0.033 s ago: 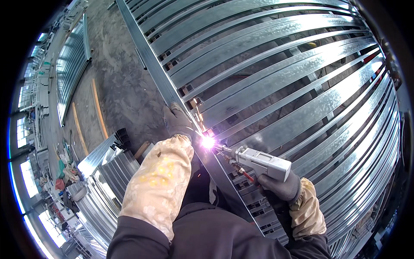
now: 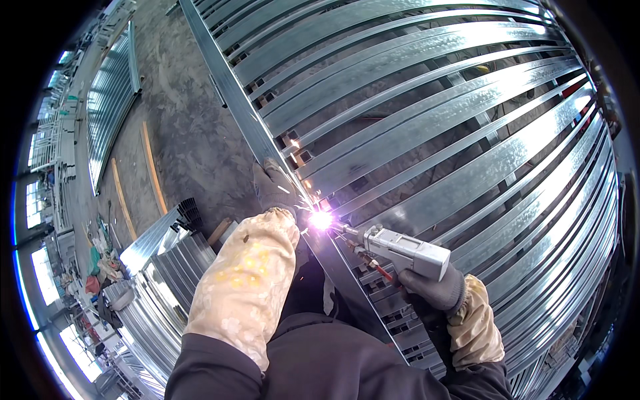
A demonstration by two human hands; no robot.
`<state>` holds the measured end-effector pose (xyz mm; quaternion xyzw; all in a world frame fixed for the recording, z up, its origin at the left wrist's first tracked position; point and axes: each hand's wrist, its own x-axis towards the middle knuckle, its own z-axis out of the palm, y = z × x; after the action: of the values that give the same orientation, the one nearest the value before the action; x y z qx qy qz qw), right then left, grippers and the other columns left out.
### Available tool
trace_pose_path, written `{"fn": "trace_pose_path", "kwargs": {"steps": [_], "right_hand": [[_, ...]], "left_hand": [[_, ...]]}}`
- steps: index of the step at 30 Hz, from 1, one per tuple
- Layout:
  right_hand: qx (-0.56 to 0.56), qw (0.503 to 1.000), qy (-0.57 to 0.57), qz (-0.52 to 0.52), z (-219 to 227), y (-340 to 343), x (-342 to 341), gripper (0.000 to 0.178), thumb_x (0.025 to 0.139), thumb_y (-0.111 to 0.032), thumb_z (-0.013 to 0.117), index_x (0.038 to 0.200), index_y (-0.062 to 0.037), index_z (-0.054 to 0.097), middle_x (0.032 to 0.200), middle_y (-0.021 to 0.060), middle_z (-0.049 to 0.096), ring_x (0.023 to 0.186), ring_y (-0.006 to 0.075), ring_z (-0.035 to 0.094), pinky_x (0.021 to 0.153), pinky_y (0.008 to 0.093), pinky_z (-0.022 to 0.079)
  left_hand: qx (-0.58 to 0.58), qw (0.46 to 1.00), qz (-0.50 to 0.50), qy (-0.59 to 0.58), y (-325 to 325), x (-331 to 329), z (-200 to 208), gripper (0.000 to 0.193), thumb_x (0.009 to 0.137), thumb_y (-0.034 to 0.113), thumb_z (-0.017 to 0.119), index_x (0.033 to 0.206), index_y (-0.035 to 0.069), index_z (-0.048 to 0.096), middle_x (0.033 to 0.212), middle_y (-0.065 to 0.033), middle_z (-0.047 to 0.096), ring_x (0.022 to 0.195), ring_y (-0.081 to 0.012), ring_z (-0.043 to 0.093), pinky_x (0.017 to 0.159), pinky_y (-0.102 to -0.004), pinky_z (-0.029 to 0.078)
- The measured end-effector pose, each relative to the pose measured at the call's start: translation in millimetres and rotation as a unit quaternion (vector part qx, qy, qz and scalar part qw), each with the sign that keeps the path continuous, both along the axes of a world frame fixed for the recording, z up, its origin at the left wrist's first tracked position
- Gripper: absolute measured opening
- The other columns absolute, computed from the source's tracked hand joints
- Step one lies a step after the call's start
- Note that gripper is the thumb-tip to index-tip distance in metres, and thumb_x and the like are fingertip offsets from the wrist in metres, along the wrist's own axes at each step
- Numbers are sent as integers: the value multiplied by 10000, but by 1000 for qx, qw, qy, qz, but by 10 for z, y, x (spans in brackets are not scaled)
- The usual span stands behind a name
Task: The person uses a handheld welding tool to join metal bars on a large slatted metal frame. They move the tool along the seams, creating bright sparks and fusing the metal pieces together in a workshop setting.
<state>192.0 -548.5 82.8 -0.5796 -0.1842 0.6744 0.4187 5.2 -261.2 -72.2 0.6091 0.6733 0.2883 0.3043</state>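
Note:
My left hand [image 2: 277, 189], in a dark grey glove, is closed over the long steel edge rail [image 2: 237, 110], its fingers toward the outer side. Its palm side is hidden. My gloved right hand [image 2: 433, 285] grips a silver, box-bodied handheld welding gun [image 2: 408, 252] from the right. The gun's narrow nozzle points left at a bright white-violet glare [image 2: 321, 220] on the rail, just below my left hand. Orange sparks [image 2: 297, 143] show along the rail beyond it. The glare hides the exact spot where nozzle and metal meet. Tan protective sleeves [image 2: 245, 277] cover both forearms.
Parallel galvanized steel bars [image 2: 433, 177] run off to the right from the rail, with gaps between them. At lower left lie stacked metal profiles [image 2: 167, 283]. Wooden strips [image 2: 154, 168] and a slatted metal panel [image 2: 112, 103] lie on the grey floor at left.
The sparks have spread differently, with more bright streaks by my left hand and farther up the rail. Both hands, the welding gun and the rail stay in place.

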Motion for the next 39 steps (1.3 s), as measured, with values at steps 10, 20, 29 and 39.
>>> {"fn": "trace_pose_path", "kwargs": {"steps": [10,20,29,39], "right_hand": [[-33,999,5,36,76,-28,38,494,958,-176,642,1415,-49,505,933,57,689,796,118,651,684,281,548],[8,1000,-6,5,51,-67,-8,483,935,-157,646,1378,-12,519,904,54,673,698,109,634,619,263,519],[-12,1000,0,22,109,-100,4,513,932,-140,674,1403,-15,512,1053,78,701,875,112,660,731,285,548],[-54,997,-23,-55,550,-193,-102,415,933,-192,677,1293,-6,593,936,59,705,744,103,649,665,273,548]], "left_hand": [[-60,998,-3,-35,-10,-16,51,554,1075,371,383,1329,-113,473,1233,-317,603,1153,-445,592,978,-454,466],[-40,999,-10,-10,-25,-3,42,554,1071,371,391,1305,-120,495,1202,-331,614,1117,-468,597,966,-468,466],[-19,1000,-18,-18,-29,5,117,503,1066,356,401,1252,-93,530,1129,-322,637,1044,-474,619,903,-486,479],[-37,999,1,-21,-58,57,111,503,1059,374,407,1235,-80,533,1166,-320,620,1073,-464,607,918,-474,468]]}}
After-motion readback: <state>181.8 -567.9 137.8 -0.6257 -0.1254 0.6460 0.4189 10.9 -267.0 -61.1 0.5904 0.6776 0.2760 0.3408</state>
